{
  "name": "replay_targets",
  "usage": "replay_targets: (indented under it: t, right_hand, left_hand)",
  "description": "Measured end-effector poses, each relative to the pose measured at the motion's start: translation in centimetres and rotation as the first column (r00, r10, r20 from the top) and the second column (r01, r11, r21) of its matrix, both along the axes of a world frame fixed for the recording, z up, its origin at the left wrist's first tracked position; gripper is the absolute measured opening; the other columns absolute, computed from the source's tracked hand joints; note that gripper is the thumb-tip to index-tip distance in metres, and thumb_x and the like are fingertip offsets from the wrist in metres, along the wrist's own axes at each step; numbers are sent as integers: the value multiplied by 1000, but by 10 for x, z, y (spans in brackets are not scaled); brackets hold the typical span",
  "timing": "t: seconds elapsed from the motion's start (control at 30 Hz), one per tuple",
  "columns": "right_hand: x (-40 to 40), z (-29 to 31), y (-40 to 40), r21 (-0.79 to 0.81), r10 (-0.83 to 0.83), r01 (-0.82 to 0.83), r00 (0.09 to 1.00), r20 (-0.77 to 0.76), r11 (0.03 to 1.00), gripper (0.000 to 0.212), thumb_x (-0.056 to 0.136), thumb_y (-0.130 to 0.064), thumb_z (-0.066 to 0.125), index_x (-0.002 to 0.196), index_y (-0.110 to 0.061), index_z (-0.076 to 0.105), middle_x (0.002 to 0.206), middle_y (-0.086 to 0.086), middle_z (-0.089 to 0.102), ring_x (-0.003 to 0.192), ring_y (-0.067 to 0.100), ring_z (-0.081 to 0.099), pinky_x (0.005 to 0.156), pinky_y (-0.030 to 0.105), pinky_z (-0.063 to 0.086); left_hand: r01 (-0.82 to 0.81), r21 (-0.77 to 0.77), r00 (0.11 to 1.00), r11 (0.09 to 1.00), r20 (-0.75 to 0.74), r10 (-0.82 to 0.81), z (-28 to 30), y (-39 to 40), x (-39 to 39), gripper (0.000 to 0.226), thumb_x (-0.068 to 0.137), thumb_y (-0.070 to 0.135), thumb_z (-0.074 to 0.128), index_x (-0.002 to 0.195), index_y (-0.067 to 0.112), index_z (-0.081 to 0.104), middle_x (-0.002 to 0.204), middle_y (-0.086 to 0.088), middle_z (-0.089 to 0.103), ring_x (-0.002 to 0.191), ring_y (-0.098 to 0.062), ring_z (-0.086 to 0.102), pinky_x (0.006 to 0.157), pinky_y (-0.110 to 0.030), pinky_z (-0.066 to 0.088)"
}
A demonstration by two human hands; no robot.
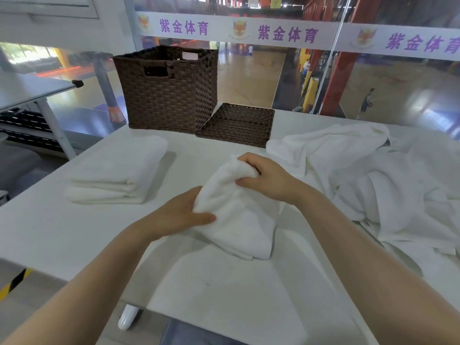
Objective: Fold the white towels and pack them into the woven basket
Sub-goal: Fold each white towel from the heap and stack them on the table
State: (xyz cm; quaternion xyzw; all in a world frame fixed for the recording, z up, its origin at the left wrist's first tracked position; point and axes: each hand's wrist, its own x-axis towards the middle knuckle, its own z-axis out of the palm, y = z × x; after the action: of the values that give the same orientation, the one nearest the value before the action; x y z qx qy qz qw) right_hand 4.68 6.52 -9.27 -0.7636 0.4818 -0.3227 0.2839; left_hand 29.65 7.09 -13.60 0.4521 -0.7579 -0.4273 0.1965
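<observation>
Gripping the small folded white towel [236,215] at table centre with both hands: my left hand [185,215] pinches its near-left edge, my right hand [263,178] is closed around its raised far end. Stack of folded white towels [117,170] lies left; dark brown woven basket [169,90] stands far-left, its flat woven lid [236,124] beside it; unfolded white towel pile [373,180] right, on the white table [49,232].

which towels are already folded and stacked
The folded stack left of the hands, in front of the woven basket; the right-side pile lies crumpled.
</observation>
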Motion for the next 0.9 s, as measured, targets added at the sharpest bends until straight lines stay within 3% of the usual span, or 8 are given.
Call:
replay_targets:
  t: [0.1, 0.2, 0.37, 0.5, 0.6, 0.7, 0.8, 0.9]
  right_hand:
    - [5, 11, -4, 20, 49, -47, 996, -73, 999, 35, 83, -2, 67, 111, -20, 58, 108, -14, 59, 93, -10, 53, 80, 13, 39]
    - [16, 27, -8, 13, 118, -118, 980, -161, 993, 54, 78, 6, 59, 122, -26, 54, 121, -16, 56, 106, -5, 51, 85, 7, 38]
    - [34, 48, -18, -52, 80, -96, 965, -251, 994, 21, 88, -22, 65, 106, -32, 61, 102, -20, 62, 92, 0, 57, 74, 16, 43]
    - [48, 71, -38, -117, 8, -63, 906, -423, 991, 19, 90, -32, 63, 109, -30, 64, 103, -13, 65, 93, 8, 58, 75, 26, 43]
    - [61, 87, -54, -110, -13, -48, 869, -495, 993, 20, 89, -30, 65, 109, -28, 65, 102, -12, 63, 93, 11, 59, 73, 27, 44]
    - [79, 102, -66, -188, -105, 16, 873, -476, 982, 19, 90, -30, 62, 109, -26, 63, 100, -9, 64, 86, 14, 64, 68, 32, 50]
    - [103, 124, -73, -372, -262, 106, 877, -401, 922, 19, 94, -27, 55, 112, -23, 58, 94, -6, 61, 76, 15, 60, 67, 36, 53]
    - [129, 137, -80, -601, -363, 143, 894, -263, 787, 20, 94, -19, 54, 114, -20, 53, 98, -4, 56, 81, 16, 51, 65, 33, 41]
  left_hand:
    - [34, -41, 994, 999, 101, -30, 8, -6, 7, 54, 82, 38, 74, 131, 40, 51, 121, 24, 61, 108, 2, 57, 93, -29, 48]
    - [46, -206, 974, 977, 227, 2, 29, -19, 15, 39, 84, 41, 66, 120, 32, 55, 113, 14, 62, 101, -9, 58, 89, -33, 48]
    - [108, -377, 921, 920, 386, 50, 64, -41, 32, 17, 93, 33, 62, 106, 35, 52, 95, 14, 57, 88, -13, 52, 70, -23, 38]
    - [124, -294, 900, 948, 435, 17, 86, -63, 49, 25, 92, 34, 64, 113, 35, 51, 103, 11, 55, 84, -9, 56, 69, -32, 56]
    - [115, -160, 910, 980, 412, -39, 99, -83, 60, 42, 88, 25, 71, 125, 30, 52, 114, 7, 53, 97, -14, 57, 67, -24, 59]
    - [67, -252, 922, 965, 385, 37, 115, -105, 71, 39, 88, 17, 70, 121, 27, 52, 117, 2, 54, 102, -20, 58, 76, -28, 59]
    - [-25, -593, 902, 805, 334, 274, 142, -124, 83, 29, 90, 14, 66, 116, 20, 56, 109, 0, 57, 98, -21, 54, 78, -31, 46]
    - [-153, -819, 908, 553, 104, 405, 166, -129, 101, 31, 91, 5, 56, 118, 19, 58, 107, -2, 58, 93, -19, 51, 78, -28, 37]
